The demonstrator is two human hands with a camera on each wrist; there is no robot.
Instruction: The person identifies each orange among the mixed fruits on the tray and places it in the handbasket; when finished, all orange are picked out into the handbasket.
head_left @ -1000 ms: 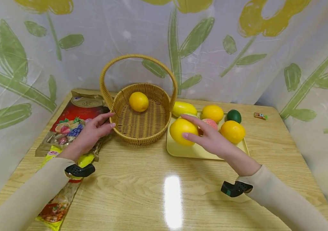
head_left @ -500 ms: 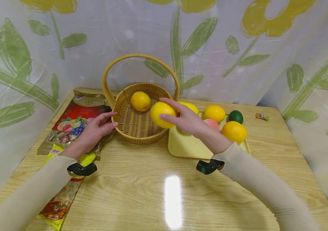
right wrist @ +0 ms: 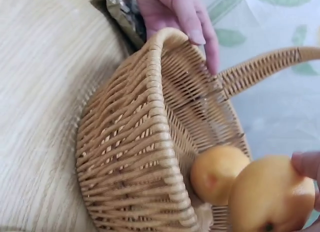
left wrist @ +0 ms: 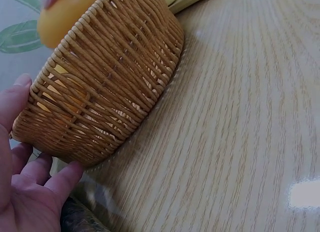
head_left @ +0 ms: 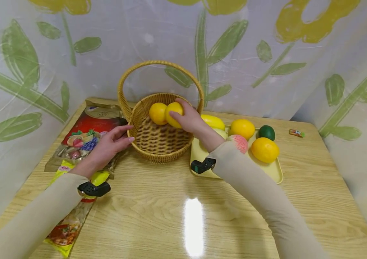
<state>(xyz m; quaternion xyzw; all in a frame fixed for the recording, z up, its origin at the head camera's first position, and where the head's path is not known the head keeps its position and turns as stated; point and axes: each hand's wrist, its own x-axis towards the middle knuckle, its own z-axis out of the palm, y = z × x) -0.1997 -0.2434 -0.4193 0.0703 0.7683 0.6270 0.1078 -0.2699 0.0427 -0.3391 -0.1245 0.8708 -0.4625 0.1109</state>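
Observation:
My right hand (head_left: 189,117) grips an orange (head_left: 174,114) inside the wicker basket (head_left: 164,157), under its arched handle. Another orange (head_left: 158,113) lies in the basket right beside the held one. The right wrist view shows the held orange (right wrist: 272,194) overlapping the other orange (right wrist: 217,174), with fingertips on its side. My left hand (head_left: 110,145) rests against the basket's left side with relaxed, spread fingers. In the left wrist view its thumb is at the rim and the other fingers lie along the outer wicker wall (left wrist: 107,82).
A pale yellow tray (head_left: 277,171) right of the basket holds several fruits, including a pink peach (head_left: 239,143) and a dark green fruit (head_left: 266,133). A small wrapped candy (head_left: 296,133) lies far right. Snack bags (head_left: 86,124) lie on the left, and a patterned curtain (head_left: 235,72) hangs behind.
My right hand has carried the orange leftward from over the tray, across the rim and into the basket beside the other orange. The left hand has stayed at the basket's side.

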